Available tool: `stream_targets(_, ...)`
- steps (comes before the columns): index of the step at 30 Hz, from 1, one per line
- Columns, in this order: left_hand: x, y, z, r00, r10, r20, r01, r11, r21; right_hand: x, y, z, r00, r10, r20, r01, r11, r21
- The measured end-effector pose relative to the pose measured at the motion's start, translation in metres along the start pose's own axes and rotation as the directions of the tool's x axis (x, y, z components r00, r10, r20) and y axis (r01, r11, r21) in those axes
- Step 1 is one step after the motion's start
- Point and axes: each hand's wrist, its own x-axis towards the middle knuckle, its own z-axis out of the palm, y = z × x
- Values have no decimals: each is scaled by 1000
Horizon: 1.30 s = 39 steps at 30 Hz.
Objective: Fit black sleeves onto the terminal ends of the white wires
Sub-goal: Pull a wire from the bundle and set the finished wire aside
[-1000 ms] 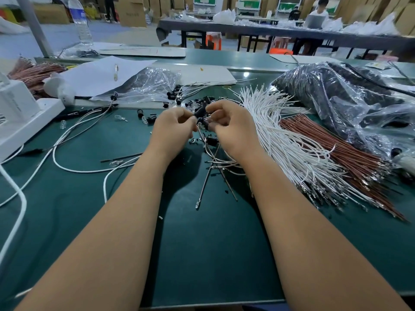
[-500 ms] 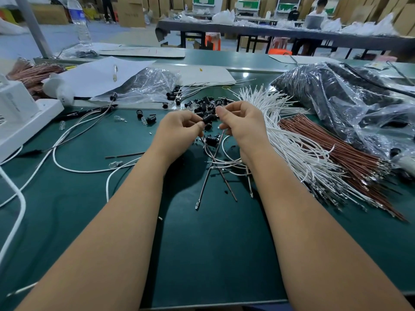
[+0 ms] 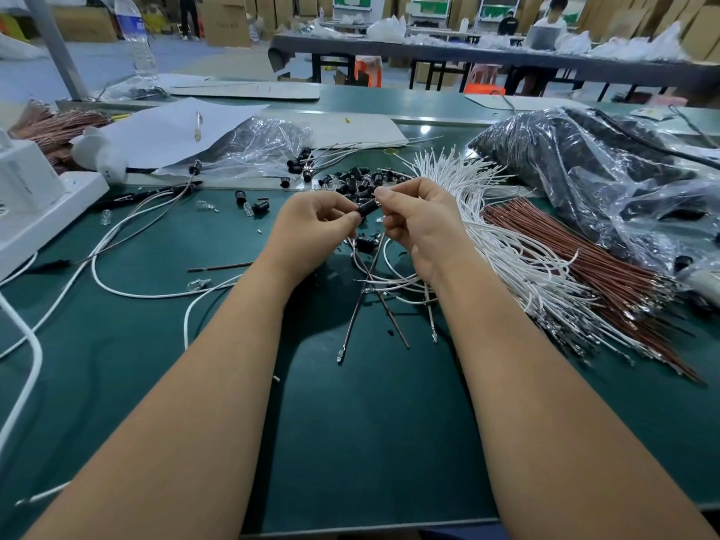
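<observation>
My left hand (image 3: 311,226) and my right hand (image 3: 422,224) meet above the green table (image 3: 350,422). Between their fingertips sits a black sleeve (image 3: 368,207), pinched from both sides. A white wire (image 3: 385,263) hangs from my right hand and loops down onto the table. Its terminal end is hidden by my fingers. Loose black sleeves (image 3: 360,181) lie in a small heap just behind my hands. A big bundle of white wires (image 3: 502,228) fans out to the right.
Brown wires (image 3: 584,259) lie beside the white bundle, with dark plastic bags (image 3: 592,169) behind. Several finished wires (image 3: 350,321) cross under my hands. A white cable (image 3: 117,282) and a white box (image 3: 27,200) are on the left. Paper and a clear bag (image 3: 257,146) sit behind.
Both hands have drawn slightly apart, so the black sleeve now shows between the fingertips. The wire below my right hand has shifted a little.
</observation>
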Motion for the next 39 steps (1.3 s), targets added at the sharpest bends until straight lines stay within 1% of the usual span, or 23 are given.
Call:
stream_targets(3, 0, 0, 0, 1000, -2, -16, 2, 1000, 12, -1, -1, 0, 1000, -7, 23, 7, 1000, -12)
stream_targets(8, 1, 0, 0, 999, -6, -48, 7, 1000, 13, -3, -3, 1, 999, -7, 34, 6, 1000, 30)
stream_targets(13, 2, -1, -1, 999, 16, -48, -15, 1000, 22, -2, -2, 1, 999, -45, -4, 44, 992, -120)
stream_targets(15, 2, -2, -2, 999, 23, -48, -23, 1000, 5, -1, -1, 1, 999, -43, -7, 42, 990, -134)
stream_targets(22, 5, -7, -4, 997, 28, -70, -33, 997, -76, 0, 0, 0, 999, 21, 34, -19, 998, -54)
stream_targets(31, 3, -6, -5, 998, 17, -61, -23, 995, -98, -2, 5, 3, 1000, 19, 6, -19, 994, -112)
stream_targets(35, 2, -6, -3, 997, 6, -75, -15, 993, -119, -4, 8, 4, 1000, 27, 11, -26, 996, -80)
stream_targets(39, 2, -7, -2, 997, -13, -82, 0, 989, -147, -5, 8, 4, 998, 28, 53, -27, 999, -27)
